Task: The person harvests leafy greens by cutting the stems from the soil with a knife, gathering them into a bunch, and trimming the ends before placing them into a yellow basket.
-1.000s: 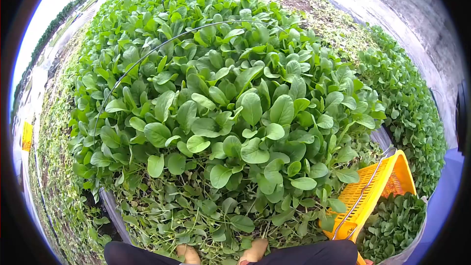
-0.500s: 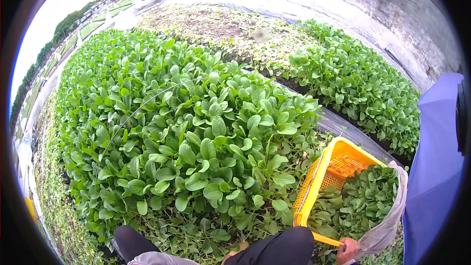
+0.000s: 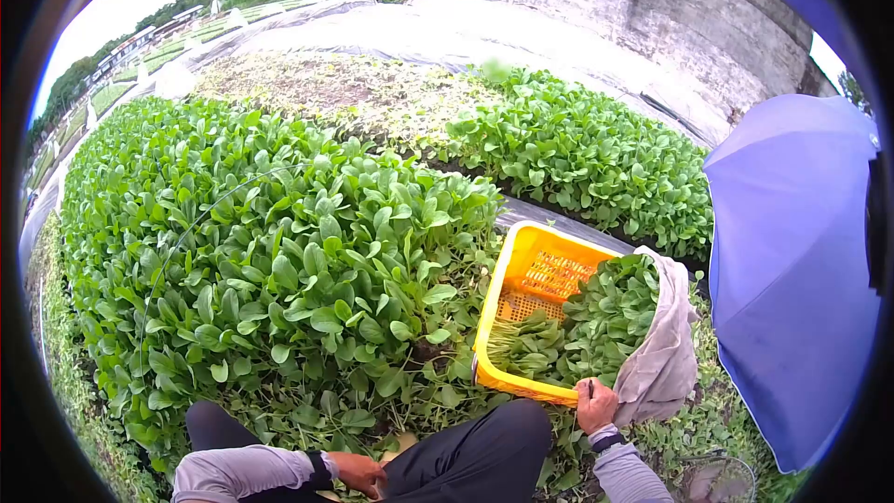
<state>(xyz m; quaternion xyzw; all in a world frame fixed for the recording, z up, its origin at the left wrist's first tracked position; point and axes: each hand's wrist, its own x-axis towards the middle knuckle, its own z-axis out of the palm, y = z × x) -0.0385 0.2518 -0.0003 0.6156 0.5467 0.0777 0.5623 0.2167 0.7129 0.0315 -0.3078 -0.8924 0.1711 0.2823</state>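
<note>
My right hand (image 3: 597,406) is closed round the near rim of a yellow plastic crate (image 3: 492,335). Picked leafy greens (image 3: 610,309) fill the crate's right and near side, and a greyish cloth (image 3: 663,345) hangs over its right edge. Low between my knees, my left hand (image 3: 359,473) has its fingers curled; whatever they hold, if anything, is hidden. Just beyond my legs grows a dense bed of leafy green plants (image 3: 279,261).
A purple umbrella (image 3: 792,270) stands open at the right. Behind the crate lies a second bed of greens (image 3: 596,149), with a strip of plastic sheeting (image 3: 559,224) between the beds. A grey wall (image 3: 559,9) rises at the back.
The view has swung right and the crate sits further left and higher in it, also tilted differently. My left hand and forearm have come into view. My right hand still grips the crate's rim.
</note>
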